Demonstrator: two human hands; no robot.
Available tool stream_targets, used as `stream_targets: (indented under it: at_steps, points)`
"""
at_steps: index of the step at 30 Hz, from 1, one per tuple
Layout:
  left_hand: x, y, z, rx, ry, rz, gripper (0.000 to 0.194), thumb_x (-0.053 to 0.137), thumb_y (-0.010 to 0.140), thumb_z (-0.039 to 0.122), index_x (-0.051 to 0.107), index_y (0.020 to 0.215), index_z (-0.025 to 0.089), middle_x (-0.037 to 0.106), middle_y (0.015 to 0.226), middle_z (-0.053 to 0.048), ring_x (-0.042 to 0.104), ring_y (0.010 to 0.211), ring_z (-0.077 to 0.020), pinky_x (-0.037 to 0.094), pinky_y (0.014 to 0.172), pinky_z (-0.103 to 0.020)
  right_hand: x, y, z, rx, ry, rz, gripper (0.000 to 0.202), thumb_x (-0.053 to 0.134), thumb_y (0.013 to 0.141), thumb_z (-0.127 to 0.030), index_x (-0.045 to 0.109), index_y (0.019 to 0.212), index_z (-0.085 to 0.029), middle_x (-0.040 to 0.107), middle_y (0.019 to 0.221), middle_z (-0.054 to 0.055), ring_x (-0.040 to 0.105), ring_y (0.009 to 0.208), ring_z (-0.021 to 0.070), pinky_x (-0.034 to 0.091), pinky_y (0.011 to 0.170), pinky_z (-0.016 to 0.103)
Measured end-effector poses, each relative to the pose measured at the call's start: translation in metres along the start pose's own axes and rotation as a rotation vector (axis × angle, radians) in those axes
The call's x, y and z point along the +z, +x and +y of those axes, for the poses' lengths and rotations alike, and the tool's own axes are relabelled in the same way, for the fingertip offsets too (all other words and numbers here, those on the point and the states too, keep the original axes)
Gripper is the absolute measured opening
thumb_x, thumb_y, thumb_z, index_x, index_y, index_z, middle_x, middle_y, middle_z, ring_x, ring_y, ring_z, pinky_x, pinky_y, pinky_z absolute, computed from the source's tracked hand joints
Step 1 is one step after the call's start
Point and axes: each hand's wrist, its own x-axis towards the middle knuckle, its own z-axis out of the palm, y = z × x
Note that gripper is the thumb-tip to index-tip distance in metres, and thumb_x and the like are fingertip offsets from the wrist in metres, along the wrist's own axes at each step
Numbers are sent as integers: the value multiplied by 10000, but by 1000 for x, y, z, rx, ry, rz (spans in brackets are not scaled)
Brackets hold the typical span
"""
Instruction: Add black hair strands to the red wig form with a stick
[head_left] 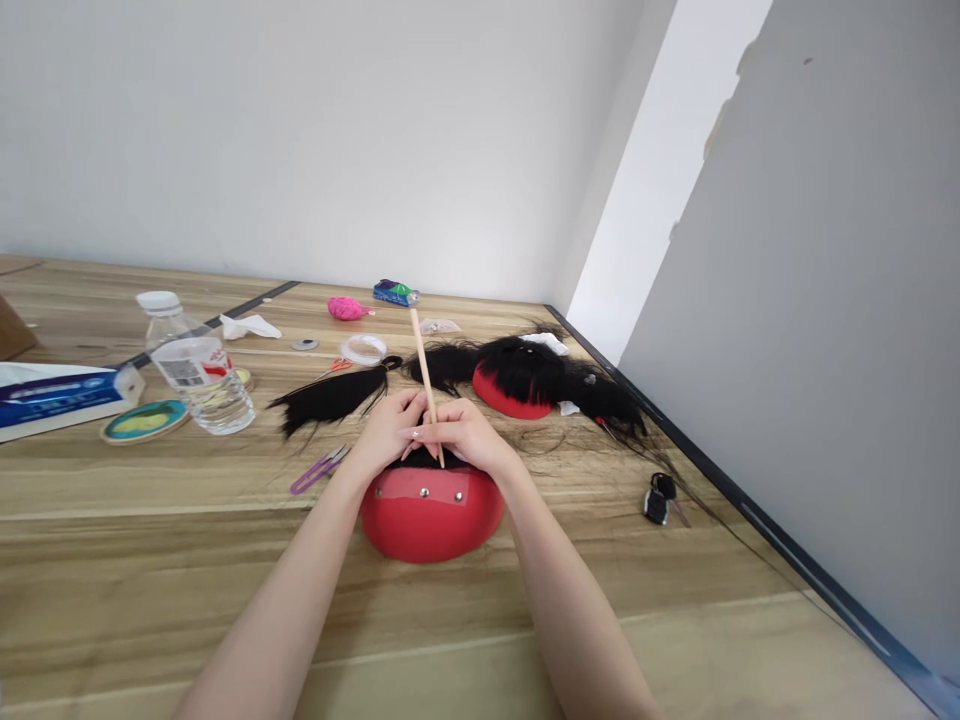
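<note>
A red dome-shaped block (431, 530) sits on the table before me. A clear strip across its front is held by three round-headed pins (424, 492). Black material (405, 460), its kind unclear, shows on the far side under my hands. My right hand (469, 432) is closed round a thin wooden stick (422, 355), which leans with its lower tip near the strip's edge. Beside it, touching, my left hand (390, 428) is closed with its fingertips pinched over the block; whatever they hold is hidden.
Behind, another red block (510, 398) bears black hair (525, 365). A tied hair bundle (337, 398), purple thread snips (319, 470), a water bottle (199, 375) and a tissue pack (64, 395) lie left. A key fob (655, 506) lies right, near the wall (825, 350).
</note>
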Motion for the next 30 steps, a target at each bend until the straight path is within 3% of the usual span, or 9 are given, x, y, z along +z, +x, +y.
stream_targets:
  at_steps: [5,11,15,24,27,30]
  points:
    - [0,-2,3,-10,-18,-11,397,464,809,536,469,608,194,445,437,52,383,399,-94,276,414,-212,2,-2,-6,20,36,4,393,801,620,-419,591,423,-151,551,444,-20,513,507,102,383,570,243]
    - [0,-5,5,-25,-48,-19,393,452,827,537,481,645,190,439,432,62,365,357,-79,254,382,-197,5,-5,-14,54,19,28,403,794,623,-418,581,422,-141,470,389,-48,323,381,46,209,416,214]
    - [0,-6,5,-31,-61,-35,357,459,837,497,488,661,188,463,416,57,364,327,-76,242,361,-187,5,-4,-14,66,35,47,403,791,616,-412,573,419,-135,474,391,-39,296,376,41,166,402,220]
    - [0,-5,3,-40,-81,-45,323,454,844,457,494,668,189,479,406,46,392,309,-86,254,340,-184,5,-3,-13,69,61,67,430,791,609,-431,537,415,-144,488,403,-27,403,401,63,246,404,203]
    - [2,-5,3,-49,-77,-36,297,455,831,431,488,656,193,463,402,52,375,299,-88,244,331,-192,5,-5,-15,53,47,62,462,772,643,-470,531,418,-147,423,363,-50,365,377,52,267,386,197]
    - [2,-4,3,-53,-65,-27,283,456,814,402,502,631,191,474,405,46,381,313,-98,259,347,-205,5,-6,-14,10,60,64,524,708,715,-544,527,414,-155,336,331,-82,316,348,43,382,421,205]
